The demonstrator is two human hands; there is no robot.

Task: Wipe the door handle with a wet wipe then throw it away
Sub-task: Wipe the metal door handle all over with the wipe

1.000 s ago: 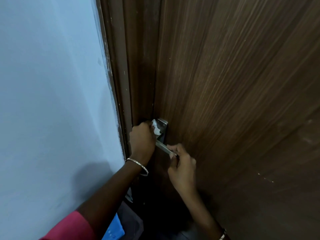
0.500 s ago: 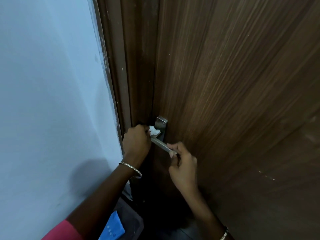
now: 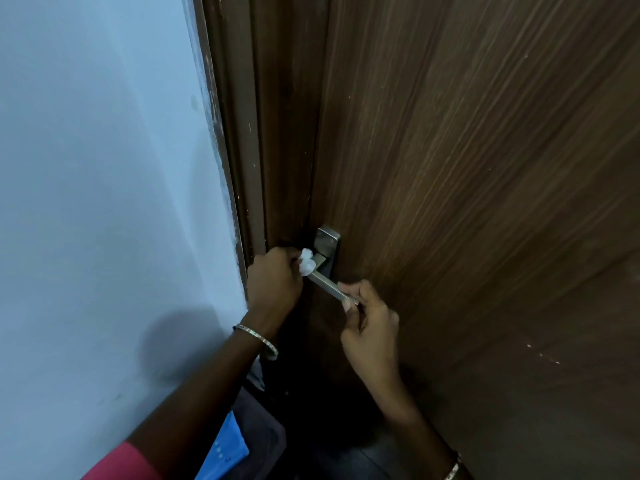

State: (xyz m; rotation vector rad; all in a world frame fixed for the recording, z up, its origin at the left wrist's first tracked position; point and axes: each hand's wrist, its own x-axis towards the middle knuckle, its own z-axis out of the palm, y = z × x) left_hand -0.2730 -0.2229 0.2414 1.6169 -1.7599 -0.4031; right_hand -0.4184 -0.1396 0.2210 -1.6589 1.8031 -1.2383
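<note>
A steel lever door handle juts from its rectangular plate on a dark brown wooden door. My left hand is closed around a crumpled white wet wipe, which presses against the lever's inner end beside the plate. My right hand pinches the lever's outer tip between thumb and fingers. Most of the wipe is hidden inside my left fist.
A pale blue wall fills the left side, meeting the brown door frame. A blue object shows low down near my left arm, above a dark floor.
My left hand with the wipe has shifted slightly down along the inner end of the lever. My right hand has kept its hold on the tip.
</note>
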